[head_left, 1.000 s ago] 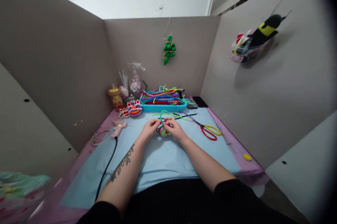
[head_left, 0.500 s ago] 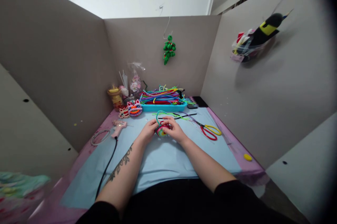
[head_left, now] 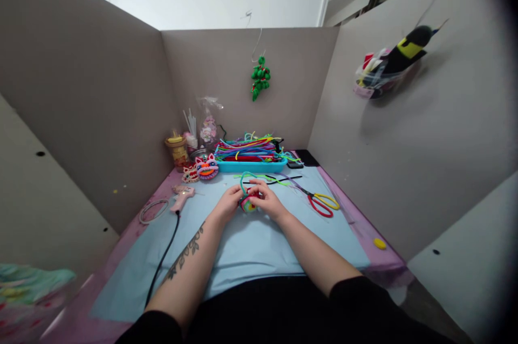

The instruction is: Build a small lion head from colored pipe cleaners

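Observation:
Between both hands is a small multicoloured pipe-cleaner piece (head_left: 247,205), with red, green, yellow and pink on it. A teal pipe cleaner (head_left: 243,179) loops up from it. My left hand (head_left: 230,199) pinches the piece on its left side. On the other side, my right hand (head_left: 266,197) has bent fingers over the top and thumb against the front. The fingers cover much of the piece. Just beyond the hands, green and black pipe cleaners (head_left: 279,180) lie on the light blue cloth (head_left: 259,241).
Scissors (head_left: 321,205) with red and yellow handles lie to the right. A pink glue gun (head_left: 182,199) with a black cord lies left. Behind stand a blue tray (head_left: 251,167) of pipe cleaners and lion-head crafts (head_left: 206,166). A yellow disc (head_left: 379,243) sits near the right edge.
The view has shifted very slightly. Both hands stay around the multicoloured piece, with only a small shift of the fingers on it.

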The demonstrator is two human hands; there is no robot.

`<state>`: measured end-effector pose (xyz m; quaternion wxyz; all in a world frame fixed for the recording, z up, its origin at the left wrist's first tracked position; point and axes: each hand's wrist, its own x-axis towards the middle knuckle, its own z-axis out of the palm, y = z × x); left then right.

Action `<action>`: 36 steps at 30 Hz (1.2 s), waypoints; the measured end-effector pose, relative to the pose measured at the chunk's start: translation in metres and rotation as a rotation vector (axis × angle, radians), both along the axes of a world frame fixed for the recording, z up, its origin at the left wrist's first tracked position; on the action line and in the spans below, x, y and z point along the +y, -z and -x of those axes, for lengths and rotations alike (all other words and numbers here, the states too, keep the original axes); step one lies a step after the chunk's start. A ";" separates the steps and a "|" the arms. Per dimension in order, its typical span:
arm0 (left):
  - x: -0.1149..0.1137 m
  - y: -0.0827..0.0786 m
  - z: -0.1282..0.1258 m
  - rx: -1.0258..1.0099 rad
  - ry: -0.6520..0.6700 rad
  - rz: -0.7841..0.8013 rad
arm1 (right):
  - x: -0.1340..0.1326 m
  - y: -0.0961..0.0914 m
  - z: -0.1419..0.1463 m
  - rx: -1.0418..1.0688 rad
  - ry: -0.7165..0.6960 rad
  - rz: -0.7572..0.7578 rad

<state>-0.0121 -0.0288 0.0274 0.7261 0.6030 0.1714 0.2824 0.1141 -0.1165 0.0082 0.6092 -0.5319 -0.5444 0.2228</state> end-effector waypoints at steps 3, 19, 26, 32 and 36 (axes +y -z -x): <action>0.002 0.003 -0.001 0.009 0.009 -0.033 | 0.000 -0.001 -0.001 -0.001 -0.004 0.020; -0.002 0.007 -0.009 -0.012 -0.207 -0.181 | 0.004 0.000 0.008 -0.276 0.350 -0.157; -0.007 0.002 -0.006 -0.080 -0.234 -0.062 | 0.001 -0.005 0.012 -0.164 0.363 -0.185; -0.009 0.001 -0.008 -0.116 -0.248 -0.074 | 0.009 0.000 0.010 0.137 0.355 -0.060; -0.005 0.006 -0.009 -0.097 -0.248 -0.073 | 0.013 0.002 0.009 0.193 0.370 -0.039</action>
